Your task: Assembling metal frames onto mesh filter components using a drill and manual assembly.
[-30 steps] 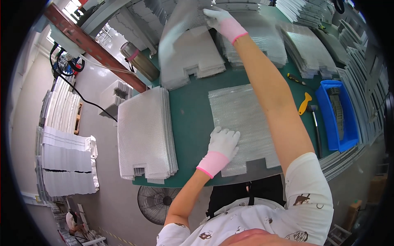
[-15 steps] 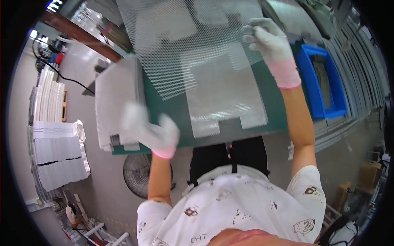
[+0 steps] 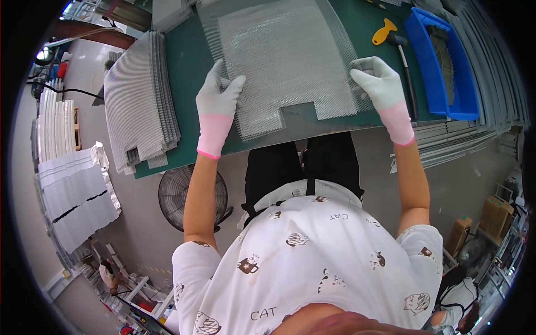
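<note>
A silvery metal mesh sheet (image 3: 290, 61) with a notch in its near edge lies in front of me on the green table, with another mesh layer showing around its sides. My left hand (image 3: 216, 100), in a white glove with a pink cuff, holds the mesh's left edge between thumb and fingers. At the right edge, my right hand (image 3: 382, 84), gloved the same way, pinches the mesh with its fingers curled. Part of each hand's grip is hidden by the glove.
On the table's left stands a stack of notched mesh sheets (image 3: 137, 100). To the right are a yellow scraper (image 3: 384, 32), a black-handled hammer (image 3: 408, 78) and a blue bin (image 3: 455, 84) holding mesh strips. A floor fan (image 3: 192, 195) stands below the table's near edge.
The mesh, raised and slanted before, now lies over the notched sheet. My left hand has moved up and right to its left edge; my right hand has come down along its right side.
</note>
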The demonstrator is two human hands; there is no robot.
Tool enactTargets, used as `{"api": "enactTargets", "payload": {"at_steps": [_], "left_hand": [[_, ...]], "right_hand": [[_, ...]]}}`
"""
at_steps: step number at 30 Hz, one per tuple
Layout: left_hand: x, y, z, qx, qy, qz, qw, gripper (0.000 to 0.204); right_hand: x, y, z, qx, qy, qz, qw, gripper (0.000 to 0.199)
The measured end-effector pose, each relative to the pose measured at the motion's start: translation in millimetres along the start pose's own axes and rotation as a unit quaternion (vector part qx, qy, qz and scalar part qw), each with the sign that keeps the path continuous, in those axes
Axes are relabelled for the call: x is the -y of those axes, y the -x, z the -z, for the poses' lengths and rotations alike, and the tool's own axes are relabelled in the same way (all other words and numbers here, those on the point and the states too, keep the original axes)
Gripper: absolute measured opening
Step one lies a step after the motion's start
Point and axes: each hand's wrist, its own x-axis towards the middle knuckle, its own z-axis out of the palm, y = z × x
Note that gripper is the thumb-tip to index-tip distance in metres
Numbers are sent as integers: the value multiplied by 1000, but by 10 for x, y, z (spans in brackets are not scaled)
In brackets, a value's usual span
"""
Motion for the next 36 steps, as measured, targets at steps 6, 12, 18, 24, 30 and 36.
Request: {"api": "enactTargets", "payload": {"at_steps": [6,12,18,24,30,36], "left_hand": [[154,-62,-24,16,-35,9,999,63],[217,-112,-63,28,-89,11,996,63],[410,-96,-51,2,-153,7,988,65],[229,-96,-107,25,-177,28,983,64],[198,-202,-69,12,-335,11,942,71],[112,-368,-212,26,-473,-264,840,41]], "right_hand": [[-166,-19,-63,3,16,-39,999,27],[-310,-56,-129,-5,48,-43,998,27],[-539,-106,-268,-12,32,-75,997,31],[-478,-86,-247,-29,96,-88,991,35],[-69,-58,-405,-75,561,166,808,32],[-164,-393,-412,-13,596,307,742,17]]}}
